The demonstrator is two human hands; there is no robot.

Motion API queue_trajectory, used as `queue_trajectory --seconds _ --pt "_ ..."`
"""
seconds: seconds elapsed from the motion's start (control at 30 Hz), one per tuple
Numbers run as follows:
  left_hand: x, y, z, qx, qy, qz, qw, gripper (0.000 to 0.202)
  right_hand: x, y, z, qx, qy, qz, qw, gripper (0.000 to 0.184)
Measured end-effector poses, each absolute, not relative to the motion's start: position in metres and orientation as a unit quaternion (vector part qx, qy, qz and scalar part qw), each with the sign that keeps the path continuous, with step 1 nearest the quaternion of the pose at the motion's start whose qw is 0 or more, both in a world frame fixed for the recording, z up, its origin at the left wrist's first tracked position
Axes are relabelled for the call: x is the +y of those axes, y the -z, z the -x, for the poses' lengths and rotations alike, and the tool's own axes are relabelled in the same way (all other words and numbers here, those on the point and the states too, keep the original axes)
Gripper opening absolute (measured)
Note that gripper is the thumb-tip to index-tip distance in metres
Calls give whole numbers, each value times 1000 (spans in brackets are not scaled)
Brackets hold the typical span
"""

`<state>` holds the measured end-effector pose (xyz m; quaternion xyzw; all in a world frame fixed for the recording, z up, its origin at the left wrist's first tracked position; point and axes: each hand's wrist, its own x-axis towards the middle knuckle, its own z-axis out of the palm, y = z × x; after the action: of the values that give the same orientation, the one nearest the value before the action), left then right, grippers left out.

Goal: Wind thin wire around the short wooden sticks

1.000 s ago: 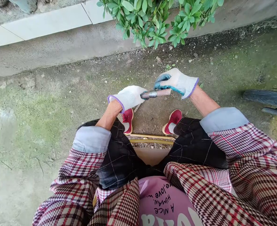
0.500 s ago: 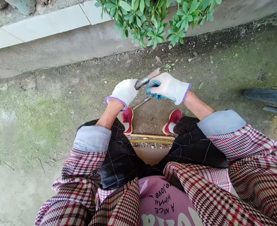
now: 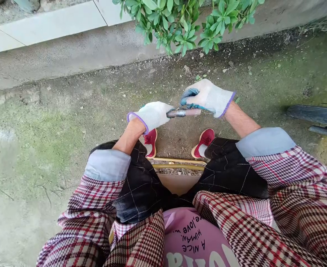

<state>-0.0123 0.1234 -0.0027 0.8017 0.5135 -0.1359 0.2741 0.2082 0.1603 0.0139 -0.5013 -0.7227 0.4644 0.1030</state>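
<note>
The gloved left hand (image 3: pixel 155 114) grasps a short brown stick (image 3: pixel 193 112) near its left end, the fingers closed around it. The stick juts out beyond that grip toward the right hand (image 3: pixel 205 96), lying nearly level above the bare ground (image 3: pixel 113 104), roughly in line with the gap between two red shoes (image 3: pixel 205 139). A band of shiny wire (image 3: pixel 181 112) is wound around the stick, just beside the left fingertips. The right hand, also gloved, sits above the stick's other end with thumb and fingers curled together close to the wire; whether it pinches a strand cannot be told.

Upside-down dark lettering on the pink shirt (image 3: pixel 190 218) reads "A NICE", "HUMAN" and "love", with more letters hidden in folds. Larger pale letters beside it are cut off by the lower edge.
</note>
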Motion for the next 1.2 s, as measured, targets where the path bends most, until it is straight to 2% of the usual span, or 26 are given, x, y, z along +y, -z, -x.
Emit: queue_trajectory --seconds 0.17,0.33,0.47,0.63,0.9,1.0,1.13,1.2 --pt "124 -2 15 491 62 -811 312 31 165 -4 -215 -661 -544 495 149 5" --pt "127 -3 15 526 16 -759 383 25 158 -6 -205 -573 -610 519 175 17" --pt "134 3 16 562 -38 -743 362 20 154 -3 -193 -571 -586 539 202 22" --pt "137 4 17 607 -43 -728 314 18 147 0 -181 -567 -576 561 179 25" --pt "136 -1 2 637 -67 -652 407 28 150 -3 -180 -536 -605 545 224 20" --pt "138 1 8 655 -38 -666 356 32 144 -4 -175 -548 -588 551 224 21" --pt "135 1 21 647 72 -729 213 32 137 -11 -175 -626 -552 529 153 18" --pt "132 2 24 618 115 -755 186 33 140 -16 -181 -672 -519 514 124 16"
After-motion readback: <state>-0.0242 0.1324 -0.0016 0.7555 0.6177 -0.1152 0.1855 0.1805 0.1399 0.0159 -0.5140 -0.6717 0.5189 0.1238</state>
